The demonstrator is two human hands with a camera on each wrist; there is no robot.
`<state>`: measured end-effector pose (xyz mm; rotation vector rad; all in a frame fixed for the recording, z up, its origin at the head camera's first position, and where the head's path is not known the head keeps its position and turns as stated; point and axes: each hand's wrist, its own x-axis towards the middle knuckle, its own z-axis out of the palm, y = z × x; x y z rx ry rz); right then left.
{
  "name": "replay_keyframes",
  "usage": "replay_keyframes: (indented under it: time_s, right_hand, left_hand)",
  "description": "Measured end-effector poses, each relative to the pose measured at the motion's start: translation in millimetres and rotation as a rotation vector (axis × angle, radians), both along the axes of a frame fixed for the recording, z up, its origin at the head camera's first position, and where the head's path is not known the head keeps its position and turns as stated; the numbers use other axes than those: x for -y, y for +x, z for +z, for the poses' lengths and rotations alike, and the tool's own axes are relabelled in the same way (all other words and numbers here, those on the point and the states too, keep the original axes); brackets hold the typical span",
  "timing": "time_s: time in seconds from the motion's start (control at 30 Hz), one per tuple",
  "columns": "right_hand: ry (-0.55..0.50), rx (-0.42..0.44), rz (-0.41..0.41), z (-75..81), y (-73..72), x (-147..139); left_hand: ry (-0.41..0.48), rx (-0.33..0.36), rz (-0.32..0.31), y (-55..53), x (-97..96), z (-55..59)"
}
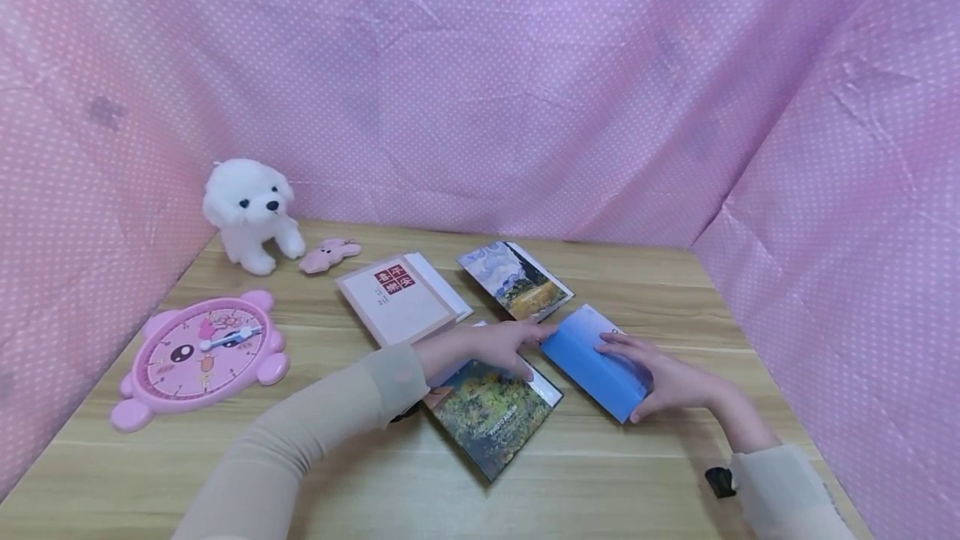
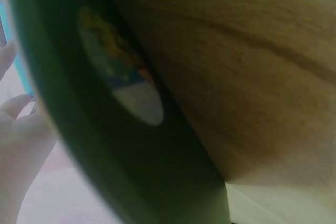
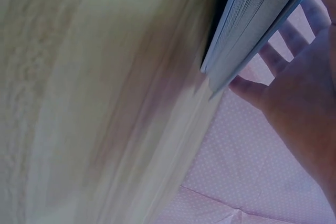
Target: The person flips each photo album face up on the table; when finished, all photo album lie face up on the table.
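A thick blue book (image 1: 588, 365) lies at a slant on the table, right of the middle. My right hand (image 1: 671, 377) rests on it with spread fingers over the cover and the thumb at its near corner. In the right wrist view, the book's page edges (image 3: 249, 22) show beside that hand (image 3: 299, 87). My left hand (image 1: 487, 346) stretches over a photo album (image 1: 491, 423) with a garden painting, its fingertips right at the blue book's left end. In the left wrist view, part of the left hand (image 2: 21, 140) shows behind a dark green band, which hides most of it.
Left of the hands lies a pale pink book (image 1: 397, 302) with a red square. An album with a wheat field picture (image 1: 517, 282) lies behind them. At the left are a white plush dog (image 1: 251, 215), a small pink plush (image 1: 330, 255) and a pink toy clock (image 1: 202, 352). Pink dotted cloth (image 1: 480, 90) encloses the table.
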<state>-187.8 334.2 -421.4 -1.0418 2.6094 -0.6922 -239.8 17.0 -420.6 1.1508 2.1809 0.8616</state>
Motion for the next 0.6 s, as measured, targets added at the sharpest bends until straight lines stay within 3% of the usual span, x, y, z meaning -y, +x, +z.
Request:
replay_keyframes:
  time_s: [0.23,0.47,0.6]
  right_hand:
    - [0.013,-0.034,-0.001,-1.4,2.1,0.5]
    - [0.027,-0.076,-0.001,-5.9,2.4,-1.4]
    - [0.029,-0.033,-0.003,-2.4,3.2,-0.6]
  left_hand:
    - [-0.076,-0.09,-0.038,-0.2,-2.5,-5.4]
    - [-0.095,-0.097,-0.033,1.2,-3.5,-6.5]
    - [-0.09,-0.083,-0.01,3.8,-1.6,-3.7]
